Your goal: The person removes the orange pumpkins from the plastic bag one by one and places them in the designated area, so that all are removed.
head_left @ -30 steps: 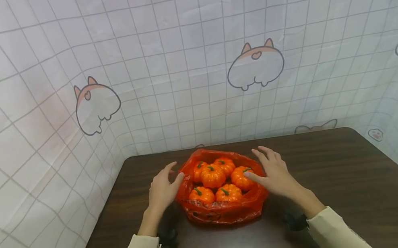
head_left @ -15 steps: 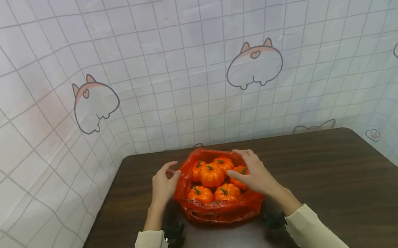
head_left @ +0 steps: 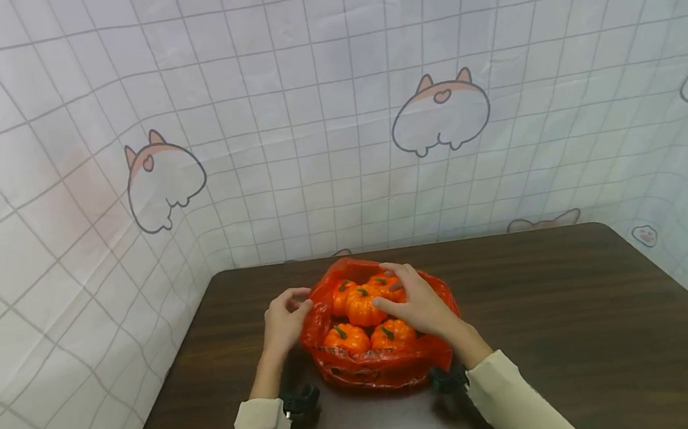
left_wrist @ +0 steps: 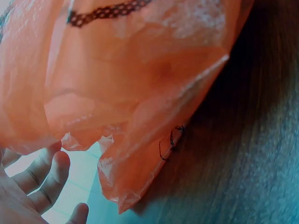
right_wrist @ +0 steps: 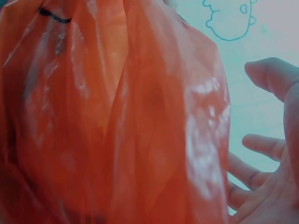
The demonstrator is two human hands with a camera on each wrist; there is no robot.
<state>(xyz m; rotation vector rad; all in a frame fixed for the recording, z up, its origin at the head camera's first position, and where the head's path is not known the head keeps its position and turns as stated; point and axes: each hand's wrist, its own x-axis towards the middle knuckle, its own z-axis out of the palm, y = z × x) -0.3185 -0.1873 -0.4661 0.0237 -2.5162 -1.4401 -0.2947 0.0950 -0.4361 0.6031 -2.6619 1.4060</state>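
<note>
Red bag (head_left: 386,372) of pumpkins (head_left: 363,307) on table (head_left: 555,311).
Right hand (head_left: 418,307), spread, empty, partly hides pumpkins; left hand (head_left: 282,324), loosely open, at bag's side, contact unclear. Left wrist view adds dotted print (left_wrist: 110,13), pumpkins unseen.

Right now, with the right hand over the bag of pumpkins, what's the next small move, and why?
Probably lower the right hand slightly and close it on the rear right pumpkin. In the head view, that pumpkin shows between its thumb and fingers, which are spread and hold nothing, while the left hand is by the left rim of the bag.
</note>
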